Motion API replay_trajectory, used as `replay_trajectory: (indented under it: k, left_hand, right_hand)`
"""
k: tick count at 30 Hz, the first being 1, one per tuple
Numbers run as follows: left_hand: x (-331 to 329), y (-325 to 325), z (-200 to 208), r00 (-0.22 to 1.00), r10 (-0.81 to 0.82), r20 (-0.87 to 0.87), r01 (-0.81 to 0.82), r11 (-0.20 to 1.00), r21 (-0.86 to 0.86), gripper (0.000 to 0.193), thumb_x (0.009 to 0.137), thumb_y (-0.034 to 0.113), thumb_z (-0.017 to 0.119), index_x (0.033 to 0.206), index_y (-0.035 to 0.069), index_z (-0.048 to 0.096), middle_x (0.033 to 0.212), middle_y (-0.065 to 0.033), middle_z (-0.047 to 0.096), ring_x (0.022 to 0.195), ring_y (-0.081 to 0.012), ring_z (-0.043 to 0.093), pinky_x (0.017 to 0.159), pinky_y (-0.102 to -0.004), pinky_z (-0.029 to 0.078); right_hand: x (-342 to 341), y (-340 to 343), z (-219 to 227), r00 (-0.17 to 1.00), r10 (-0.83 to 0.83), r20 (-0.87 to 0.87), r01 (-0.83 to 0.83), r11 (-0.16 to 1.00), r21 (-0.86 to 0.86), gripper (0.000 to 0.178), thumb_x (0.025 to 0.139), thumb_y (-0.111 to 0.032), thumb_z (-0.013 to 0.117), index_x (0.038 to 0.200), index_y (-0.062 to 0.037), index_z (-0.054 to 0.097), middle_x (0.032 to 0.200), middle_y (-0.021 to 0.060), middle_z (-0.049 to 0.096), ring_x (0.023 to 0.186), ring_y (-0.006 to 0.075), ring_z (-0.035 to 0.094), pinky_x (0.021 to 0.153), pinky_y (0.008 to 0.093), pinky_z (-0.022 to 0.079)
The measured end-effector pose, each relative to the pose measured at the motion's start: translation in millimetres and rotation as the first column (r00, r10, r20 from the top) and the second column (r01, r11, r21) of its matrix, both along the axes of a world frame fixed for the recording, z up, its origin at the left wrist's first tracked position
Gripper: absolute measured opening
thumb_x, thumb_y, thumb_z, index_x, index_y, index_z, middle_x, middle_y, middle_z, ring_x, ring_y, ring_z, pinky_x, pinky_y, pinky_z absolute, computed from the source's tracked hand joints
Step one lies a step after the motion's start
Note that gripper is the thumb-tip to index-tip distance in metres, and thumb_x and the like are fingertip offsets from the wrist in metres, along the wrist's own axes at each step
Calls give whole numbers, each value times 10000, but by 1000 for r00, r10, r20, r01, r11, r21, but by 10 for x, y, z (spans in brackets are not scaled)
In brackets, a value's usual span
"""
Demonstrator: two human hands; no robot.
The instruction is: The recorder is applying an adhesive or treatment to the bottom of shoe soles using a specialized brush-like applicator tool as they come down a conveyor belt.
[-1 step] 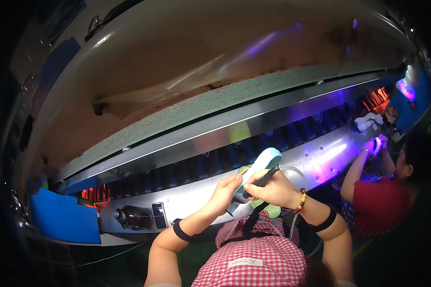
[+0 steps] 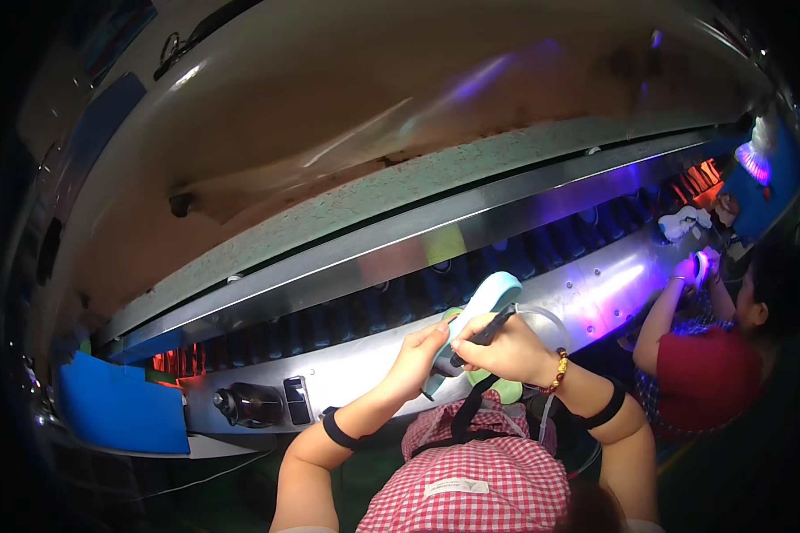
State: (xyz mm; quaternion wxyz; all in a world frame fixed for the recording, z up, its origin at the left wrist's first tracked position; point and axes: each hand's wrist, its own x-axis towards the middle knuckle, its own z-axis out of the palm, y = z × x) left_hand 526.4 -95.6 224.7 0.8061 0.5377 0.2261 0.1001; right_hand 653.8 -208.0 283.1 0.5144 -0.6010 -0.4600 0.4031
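A pale blue shoe sole is held tilted above the metal ledge. My left hand grips its lower end, thumb on top. Close against the sole, my right hand is wrapped round a black pen-like tool, pointing down and left toward the sole's near part. A clear tube curves from the tool's upper end past my right wrist. My fingers and the tool hide part of the sole. Beneath my right hand lies a light green piece; its kind I cannot make out.
A dark bottle and a phone rest on the metal ledge at left, near a blue panel. Beyond runs a row of dark rollers. At right, a person in red works beside white pieces.
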Motion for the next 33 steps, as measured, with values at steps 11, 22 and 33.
replay_trajectory:
  k: [11,22,33]
  left_hand:
    - [51,-33,-155,992,118,34,-117,993,-31,517,907,333,445,1289,-9,380,1089,-103,559,907,-163,572,807,-275,452]
    - [146,-126,-95,969,185,162,-112,918,-381,454,918,306,385,1272,22,364,1175,-151,508,1020,-260,551,862,-411,466]
    - [130,-282,-271,983,171,67,-92,775,-625,401,923,297,394,1245,59,375,1131,-125,520,996,-256,557,846,-420,477]
  right_hand:
    - [222,74,-204,968,-202,147,199,979,32,185,793,-128,596,734,47,609,590,97,613,517,141,617,479,246,485]
    - [443,-61,-631,864,-460,-203,489,864,122,168,829,-122,595,889,34,581,751,80,636,676,132,639,606,220,500]
    - [241,-71,-657,717,-536,447,337,827,451,225,781,-159,641,924,14,630,937,173,620,847,287,596,779,337,452]
